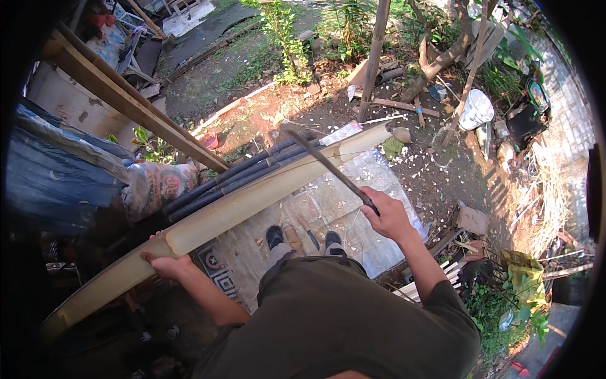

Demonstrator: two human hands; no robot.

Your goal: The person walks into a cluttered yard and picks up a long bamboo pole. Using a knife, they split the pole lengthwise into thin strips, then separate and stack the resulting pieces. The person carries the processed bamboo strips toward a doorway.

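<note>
A long pale split bamboo length [252, 205] slants across in front of me, from the lower left up to the upper right. Its hollow inner side faces up, with a node ridge near my grip. My left hand [169, 264] is closed around its lower part, thumb on the near edge. In my right hand [388, 216] is a long dark-bladed machete [328, 165], its handle mostly hidden by my fingers. The blade points up and left, and crosses over the bamboo in this view; I cannot tell whether they touch.
Several dark bamboo poles [237, 172] lie just beyond the split length. A stuffed sack [159, 188] and blue cloth [60, 170] are at left, near a wooden beam [126, 91]. Pale chips litter the soil. A white bucket [476, 109] stands far right; pale strips [435, 281] lie at right.
</note>
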